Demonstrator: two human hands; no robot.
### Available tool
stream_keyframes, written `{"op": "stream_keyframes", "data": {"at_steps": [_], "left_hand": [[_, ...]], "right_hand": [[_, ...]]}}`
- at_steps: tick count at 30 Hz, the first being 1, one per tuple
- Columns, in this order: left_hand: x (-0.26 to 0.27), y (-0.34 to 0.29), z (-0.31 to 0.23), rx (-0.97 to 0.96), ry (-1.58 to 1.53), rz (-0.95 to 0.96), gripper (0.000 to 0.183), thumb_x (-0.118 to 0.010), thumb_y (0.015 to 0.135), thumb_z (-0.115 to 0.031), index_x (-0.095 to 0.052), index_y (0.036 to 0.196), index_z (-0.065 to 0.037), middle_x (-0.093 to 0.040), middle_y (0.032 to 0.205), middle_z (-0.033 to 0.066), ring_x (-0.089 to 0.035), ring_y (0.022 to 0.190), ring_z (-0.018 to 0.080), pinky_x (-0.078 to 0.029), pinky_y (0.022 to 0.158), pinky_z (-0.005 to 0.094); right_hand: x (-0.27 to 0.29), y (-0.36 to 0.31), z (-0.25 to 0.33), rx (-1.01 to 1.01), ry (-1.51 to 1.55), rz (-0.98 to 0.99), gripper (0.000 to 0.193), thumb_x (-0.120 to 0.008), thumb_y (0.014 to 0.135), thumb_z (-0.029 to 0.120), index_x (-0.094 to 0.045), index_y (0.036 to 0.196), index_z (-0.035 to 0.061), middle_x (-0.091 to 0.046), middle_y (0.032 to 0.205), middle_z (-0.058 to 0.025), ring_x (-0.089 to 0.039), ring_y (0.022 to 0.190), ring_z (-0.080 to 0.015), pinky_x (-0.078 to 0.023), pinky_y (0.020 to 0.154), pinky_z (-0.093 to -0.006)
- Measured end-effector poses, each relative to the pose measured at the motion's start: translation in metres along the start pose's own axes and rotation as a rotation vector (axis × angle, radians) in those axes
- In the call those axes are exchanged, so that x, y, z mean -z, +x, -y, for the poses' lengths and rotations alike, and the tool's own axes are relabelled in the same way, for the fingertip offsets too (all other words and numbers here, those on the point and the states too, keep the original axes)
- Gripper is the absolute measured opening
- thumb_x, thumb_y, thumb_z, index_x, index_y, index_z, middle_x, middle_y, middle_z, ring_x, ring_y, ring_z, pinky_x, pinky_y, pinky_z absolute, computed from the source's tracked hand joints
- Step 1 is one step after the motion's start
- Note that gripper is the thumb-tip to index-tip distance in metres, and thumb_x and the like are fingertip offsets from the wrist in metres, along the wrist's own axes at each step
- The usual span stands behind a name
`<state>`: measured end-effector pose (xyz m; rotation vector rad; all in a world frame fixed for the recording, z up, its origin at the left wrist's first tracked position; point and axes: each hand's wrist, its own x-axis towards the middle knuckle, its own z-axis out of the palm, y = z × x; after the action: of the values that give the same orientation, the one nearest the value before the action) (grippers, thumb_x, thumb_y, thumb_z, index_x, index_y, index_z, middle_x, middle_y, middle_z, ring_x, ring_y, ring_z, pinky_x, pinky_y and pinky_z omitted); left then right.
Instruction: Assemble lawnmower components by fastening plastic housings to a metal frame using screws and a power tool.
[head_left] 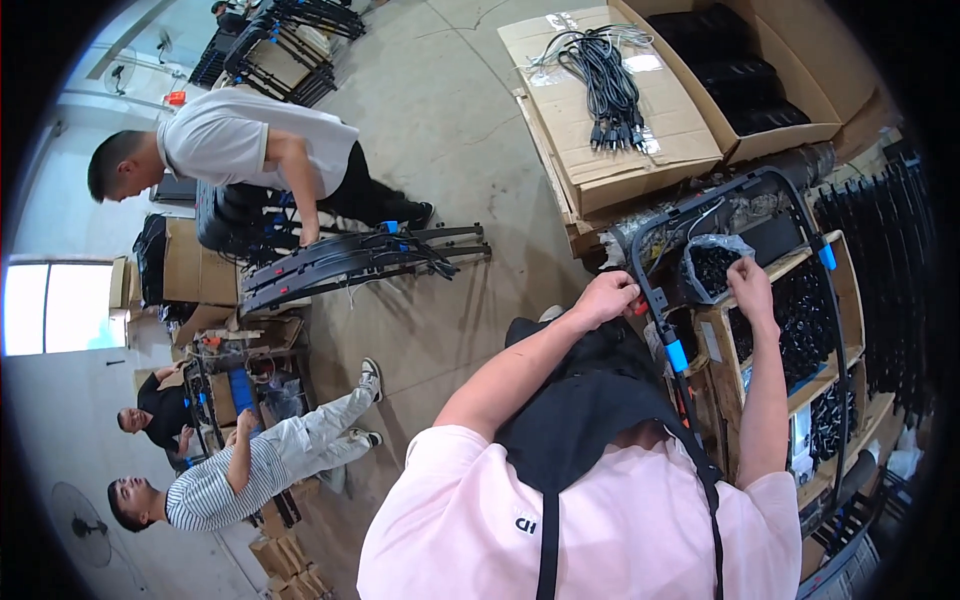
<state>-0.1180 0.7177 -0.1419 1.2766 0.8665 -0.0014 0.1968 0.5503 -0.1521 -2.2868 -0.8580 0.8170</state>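
Nearest the camera, lower centre: a pink shirt [620, 545] beneath a black apron [570, 430]. Right of centre, a black tubular frame [654, 299] with a blue clip [676, 355] on its left tube; the long axis runs roughly up and down the picture, the bend uppermost. The left hand [608, 298] is nearer this tube, fingers curled beside a red piece [641, 308]. The right hand [750, 292] lies between the two tubes, fingertips drawn together at the right rim of a plastic bag [692, 278] of small black parts [712, 268]. Whether either hand grips anything cannot be told.
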Motion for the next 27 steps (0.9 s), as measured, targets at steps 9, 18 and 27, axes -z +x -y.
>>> {"op": "stream_keyframes", "data": {"at_steps": [9,18,27], "left_hand": [[0.005,-0.004,-0.004,-0.005,0.087,-0.057,0.022,-0.062,0.102,-0.02,-0.073,0.103,0.0,-0.075,0.09,0.007,-0.072,0.076,0.0172,-0.06,0.072,0.0341],[0.013,0.0,-0.002,-0.044,0.17,-0.058,0.022,-0.065,0.096,-0.02,-0.076,0.099,-0.002,-0.077,0.081,0.0103,-0.075,0.069,0.019,-0.06,0.07,0.0354],[0.031,0.029,0.001,-0.159,0.467,-0.002,0.026,-0.072,0.085,-0.035,-0.081,0.098,-0.014,-0.077,0.089,0.0132,-0.075,0.087,0.031,-0.058,0.082,0.0424]], "right_hand": [[-0.011,-0.038,0.019,-0.03,0.75,0.03,0.028,-0.069,0.104,0.024,-0.067,0.121,0.0027,-0.068,0.091,-0.0003,-0.061,0.072,-0.0065,-0.046,0.063,-0.0207],[-0.024,-0.126,0.098,0.018,0.984,0.129,0.031,-0.069,0.103,0.017,-0.06,0.127,0.0008,-0.073,0.1,-0.0063,-0.07,0.082,-0.0118,-0.052,0.072,-0.0234],[-0.109,-0.194,0.126,-0.233,1.058,0.325,0.022,-0.07,0.103,0.021,-0.064,0.12,0.0077,-0.072,0.094,-0.0042,-0.067,0.075,-0.0125,-0.05,0.066,-0.0233]]}}
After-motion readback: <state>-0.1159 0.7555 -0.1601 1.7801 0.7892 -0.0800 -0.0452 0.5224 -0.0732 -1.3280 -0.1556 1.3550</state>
